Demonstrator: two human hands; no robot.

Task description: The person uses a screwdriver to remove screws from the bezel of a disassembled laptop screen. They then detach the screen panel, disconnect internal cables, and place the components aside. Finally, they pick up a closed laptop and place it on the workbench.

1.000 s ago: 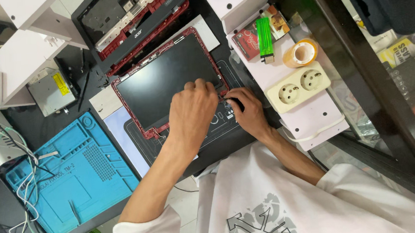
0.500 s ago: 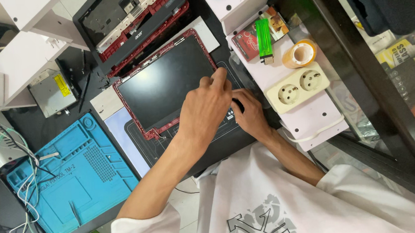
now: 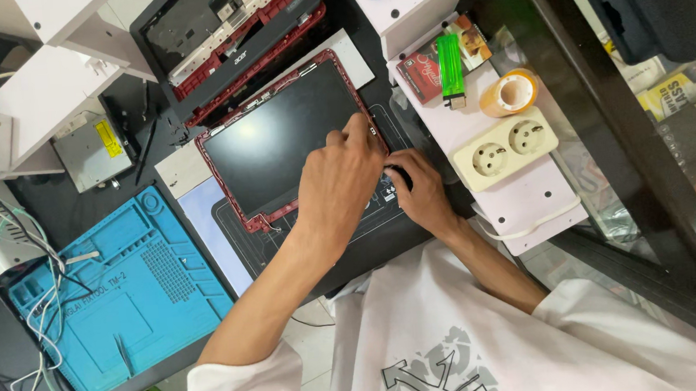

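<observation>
Dark workbench (image 3: 75, 200) fills the view from above, crowded with repair things around one red-framed laptop screen panel (image 3: 278, 143) that lies flat with its black glass up. Left hand (image 3: 339, 188) rests over the near right corner of this panel, fingers curled loosely, and the fingertips (image 3: 356, 124) press on the red frame at its right edge. Right hand (image 3: 422, 194) lies just beside the same corner, off the panel, half closed around a small dark object (image 3: 400, 176); what this object is, I cannot tell, because the fingers cover most of it. The left hand hides the panel's near right corner.

Behind the panel stands an open laptop base (image 3: 227, 31) with red trim. To the left of the panel lies a blue silicone work mat (image 3: 116, 296). To the right of the panel sit a cream double socket (image 3: 506, 148), a roll of tape (image 3: 509, 92) and a green lighter (image 3: 450, 67).
</observation>
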